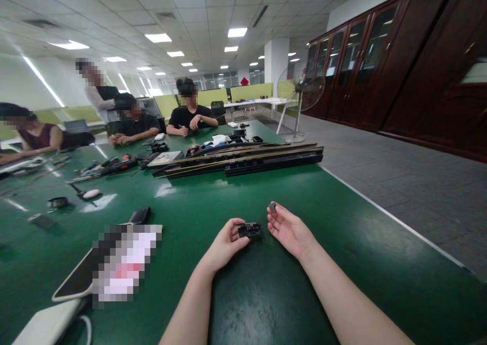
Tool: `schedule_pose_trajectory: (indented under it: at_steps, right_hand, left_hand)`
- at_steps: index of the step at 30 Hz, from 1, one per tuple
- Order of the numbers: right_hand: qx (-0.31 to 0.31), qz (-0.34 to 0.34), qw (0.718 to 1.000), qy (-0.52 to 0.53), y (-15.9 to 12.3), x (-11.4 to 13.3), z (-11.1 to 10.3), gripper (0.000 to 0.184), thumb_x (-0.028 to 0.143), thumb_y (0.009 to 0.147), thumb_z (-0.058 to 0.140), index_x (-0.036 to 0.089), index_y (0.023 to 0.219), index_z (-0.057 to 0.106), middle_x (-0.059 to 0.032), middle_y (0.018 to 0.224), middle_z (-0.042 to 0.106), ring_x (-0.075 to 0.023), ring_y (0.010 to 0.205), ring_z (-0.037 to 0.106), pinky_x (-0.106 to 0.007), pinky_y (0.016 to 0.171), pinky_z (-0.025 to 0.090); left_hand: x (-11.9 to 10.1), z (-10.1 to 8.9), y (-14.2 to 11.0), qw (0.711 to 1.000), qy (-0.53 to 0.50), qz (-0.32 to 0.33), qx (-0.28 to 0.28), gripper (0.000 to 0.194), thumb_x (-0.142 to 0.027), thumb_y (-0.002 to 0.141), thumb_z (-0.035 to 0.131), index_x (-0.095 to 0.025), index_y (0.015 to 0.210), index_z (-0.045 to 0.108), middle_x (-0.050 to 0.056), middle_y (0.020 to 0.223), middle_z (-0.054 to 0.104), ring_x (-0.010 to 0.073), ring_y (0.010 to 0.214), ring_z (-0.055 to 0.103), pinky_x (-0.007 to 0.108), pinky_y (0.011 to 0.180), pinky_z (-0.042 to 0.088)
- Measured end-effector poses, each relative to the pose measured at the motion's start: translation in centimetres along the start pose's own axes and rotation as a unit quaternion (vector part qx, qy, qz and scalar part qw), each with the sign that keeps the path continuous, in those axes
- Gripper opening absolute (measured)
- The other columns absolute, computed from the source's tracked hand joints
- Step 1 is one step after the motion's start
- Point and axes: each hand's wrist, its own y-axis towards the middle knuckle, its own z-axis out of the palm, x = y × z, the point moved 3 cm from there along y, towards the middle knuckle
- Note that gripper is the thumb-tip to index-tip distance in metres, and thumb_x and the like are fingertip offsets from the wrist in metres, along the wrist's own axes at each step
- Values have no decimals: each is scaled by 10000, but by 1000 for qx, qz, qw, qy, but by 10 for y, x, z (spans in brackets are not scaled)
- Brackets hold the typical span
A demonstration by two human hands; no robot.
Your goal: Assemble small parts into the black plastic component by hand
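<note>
Over the green table [266, 294], my left hand [228, 241] pinches a small black part [249, 229] between thumb and fingers. Just to its right, my right hand [288, 228] lies palm up and holds a tiny grey piece [273, 206] at its fingertips. The two hands are a few centimetres apart, the black part between them. Both forearms reach in from the bottom edge.
Long black rails [251, 160] lie across the table's far middle. A phone [76, 281], a blurred card [125, 261], a black pouch [139, 215] and a white device [45, 324] lie at my left. Several seated people work at the far side among tools. A fan [302, 101] and dark cabinets stand at right.
</note>
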Motion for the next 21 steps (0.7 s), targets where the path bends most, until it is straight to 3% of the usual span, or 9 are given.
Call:
schedule_pose_trajectory:
  at_steps: [6,11,16,21]
  right_hand:
    - [-6,-8,1000,-11,0,0,0,116,184,685,662,208,799,654,11,756,685,-90,649,601,-199,583,467]
    - [0,-64,991,-118,-1,-1,4,216,242,625,719,223,832,660,7,812,685,-97,694,595,-206,611,444]
    - [30,-175,942,-284,-1,-2,10,272,310,607,726,223,857,661,-11,873,676,-144,815,592,-275,754,438]
    - [73,-200,900,-379,1,-7,10,259,316,637,698,229,878,662,-21,882,670,-167,831,597,-327,810,443]
  left_hand:
    - [1,1,0,1000,-6,0,1,489,-333,624,714,-190,990,424,68,997,595,181,927,576,319,853,404]
    - [1,0,0,1000,-6,1,2,481,-323,631,711,-189,994,425,72,1009,596,188,942,575,336,871,400]
    - [0,0,0,1000,-7,-3,2,477,-323,634,707,-191,991,420,66,993,596,182,924,579,342,871,399]
    - [1,1,0,1000,-13,-2,6,459,-319,642,701,-195,982,418,60,1000,591,168,911,578,326,859,401]
